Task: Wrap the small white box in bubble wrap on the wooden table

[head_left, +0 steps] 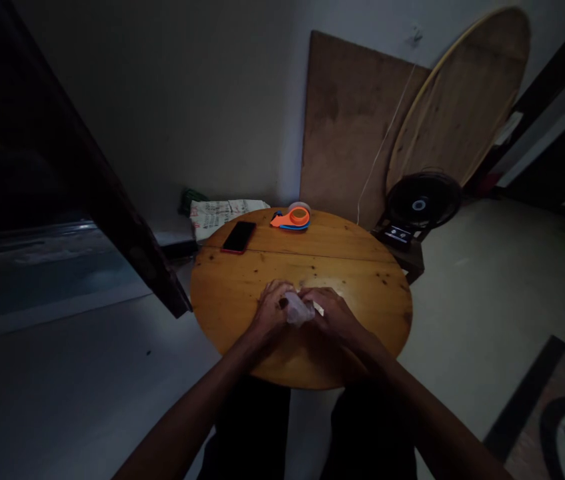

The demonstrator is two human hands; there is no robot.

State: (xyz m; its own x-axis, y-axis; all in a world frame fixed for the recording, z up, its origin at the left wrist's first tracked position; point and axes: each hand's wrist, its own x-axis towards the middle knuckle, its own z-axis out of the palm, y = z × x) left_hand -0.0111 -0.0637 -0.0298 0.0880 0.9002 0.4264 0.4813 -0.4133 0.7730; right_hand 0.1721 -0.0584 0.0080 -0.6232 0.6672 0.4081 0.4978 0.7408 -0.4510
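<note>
Between my two hands is a crumpled, translucent whitish piece that looks like thin plastic, just above the round wooden table. My left hand is closed on its left side, fingers curled around it. From the right, my right hand grips the other side, and a small pale bit shows by its fingers. The dim light hides the fingertips and whatever may be inside the plastic. Farther back on the tabletop lie an orange and blue tape dispenser and a phone with a red edge.
A printed sack lies behind the table's left edge. At the right stands a black fan on a low stand. A rectangular board and a round wooden top lean on the wall. A dark wooden post slants at the left.
</note>
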